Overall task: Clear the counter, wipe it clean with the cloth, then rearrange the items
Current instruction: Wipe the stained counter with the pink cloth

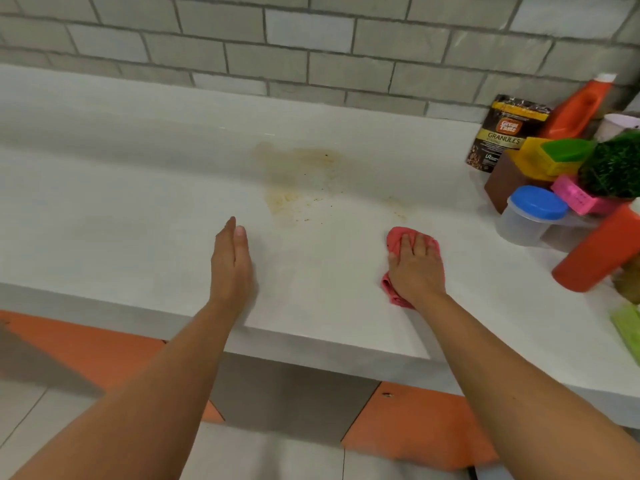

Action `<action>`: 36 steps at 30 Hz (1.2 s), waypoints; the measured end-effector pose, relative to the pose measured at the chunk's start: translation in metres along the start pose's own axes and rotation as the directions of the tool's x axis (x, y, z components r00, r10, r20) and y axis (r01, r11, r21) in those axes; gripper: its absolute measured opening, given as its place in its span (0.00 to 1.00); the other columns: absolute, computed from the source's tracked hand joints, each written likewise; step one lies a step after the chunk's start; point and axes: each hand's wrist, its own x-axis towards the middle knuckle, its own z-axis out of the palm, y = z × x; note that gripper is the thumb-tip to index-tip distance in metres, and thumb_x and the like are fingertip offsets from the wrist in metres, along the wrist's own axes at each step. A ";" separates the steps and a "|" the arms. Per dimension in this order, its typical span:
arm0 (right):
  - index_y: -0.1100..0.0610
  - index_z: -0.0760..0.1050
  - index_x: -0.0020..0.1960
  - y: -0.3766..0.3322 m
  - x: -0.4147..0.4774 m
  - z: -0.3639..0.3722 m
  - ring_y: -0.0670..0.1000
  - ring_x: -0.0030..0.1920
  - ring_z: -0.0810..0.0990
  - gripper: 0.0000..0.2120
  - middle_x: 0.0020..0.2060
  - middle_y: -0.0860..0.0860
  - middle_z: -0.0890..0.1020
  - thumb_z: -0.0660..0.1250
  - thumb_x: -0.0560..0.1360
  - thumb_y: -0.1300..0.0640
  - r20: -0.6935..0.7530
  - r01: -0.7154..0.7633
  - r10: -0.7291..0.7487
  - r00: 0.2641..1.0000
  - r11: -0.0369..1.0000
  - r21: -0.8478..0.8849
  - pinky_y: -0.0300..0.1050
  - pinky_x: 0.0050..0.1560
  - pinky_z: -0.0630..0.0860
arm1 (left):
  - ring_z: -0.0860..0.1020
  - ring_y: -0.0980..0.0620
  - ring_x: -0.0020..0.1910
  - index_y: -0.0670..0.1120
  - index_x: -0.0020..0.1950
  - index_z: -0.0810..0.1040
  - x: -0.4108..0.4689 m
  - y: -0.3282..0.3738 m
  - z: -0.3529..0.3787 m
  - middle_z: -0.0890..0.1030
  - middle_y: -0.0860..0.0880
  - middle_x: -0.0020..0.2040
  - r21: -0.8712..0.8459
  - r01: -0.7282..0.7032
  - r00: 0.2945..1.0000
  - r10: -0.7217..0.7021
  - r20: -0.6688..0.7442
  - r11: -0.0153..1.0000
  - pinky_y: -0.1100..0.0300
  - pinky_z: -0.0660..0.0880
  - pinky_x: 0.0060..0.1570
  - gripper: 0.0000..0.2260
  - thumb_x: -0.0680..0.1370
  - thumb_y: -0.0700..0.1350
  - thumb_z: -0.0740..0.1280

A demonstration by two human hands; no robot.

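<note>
My right hand (pixel 415 268) presses a crumpled pink cloth (pixel 398 239) flat against the white counter (pixel 138 209), near its front edge. The cloth shows in front of my fingers and beside my wrist. My left hand (pixel 231 261) rests on its edge on the counter, fingers straight and together, holding nothing. A brownish stain with dark crumbs (pixel 298 178) spreads over the counter beyond and between both hands.
Items crowd the counter's right end: a coffee granules pouch (pixel 502 133), two orange bottles (pixel 585 109) (pixel 599 251), a blue-lidded clear tub (pixel 530 216), a brown box (pixel 505 181), yellow, green and pink containers, a green plant (pixel 616 168). A grey tiled wall (pixel 311 46) backs the counter.
</note>
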 end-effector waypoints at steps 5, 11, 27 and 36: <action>0.60 0.46 0.77 -0.117 -0.026 0.005 0.58 0.76 0.44 0.28 0.76 0.59 0.48 0.49 0.81 0.50 0.014 0.416 -0.417 0.909 0.909 0.032 0.53 0.76 0.39 | 0.59 0.54 0.73 0.44 0.75 0.59 0.004 -0.006 0.002 0.62 0.49 0.75 -0.001 0.003 0.999 -0.003 -0.052 1.000 0.70 0.52 0.65 0.22 0.83 0.50 0.46; 0.54 0.52 0.76 -0.120 -0.077 -0.007 0.49 0.77 0.46 0.23 0.77 0.50 0.50 0.47 0.83 0.51 0.016 0.690 -0.716 0.698 0.679 0.249 0.37 0.70 0.34 | 0.61 0.54 0.72 0.48 0.75 0.59 0.008 -0.008 -0.005 0.64 0.50 0.74 -0.244 0.151 0.982 -0.175 -0.078 0.958 0.62 0.55 0.68 0.23 0.82 0.55 0.45; 0.54 0.49 0.77 -0.128 -0.062 -0.006 0.48 0.76 0.42 0.24 0.77 0.50 0.48 0.46 0.83 0.50 0.012 0.635 -0.650 0.760 0.747 0.196 0.39 0.73 0.34 | 0.60 0.54 0.73 0.47 0.75 0.59 0.009 -0.007 -0.007 0.63 0.50 0.74 -0.189 0.106 0.994 -0.104 0.021 0.976 0.59 0.54 0.72 0.24 0.82 0.55 0.45; 0.60 0.51 0.76 0.003 0.011 -0.008 0.58 0.76 0.51 0.28 0.75 0.61 0.53 0.43 0.80 0.46 -0.016 -0.076 0.078 0.997 0.990 0.119 0.50 0.75 0.49 | 0.60 0.53 0.73 0.44 0.75 0.60 0.007 -0.006 -0.002 0.63 0.49 0.74 -0.081 0.047 0.998 -0.043 0.052 0.996 0.67 0.53 0.65 0.23 0.82 0.53 0.47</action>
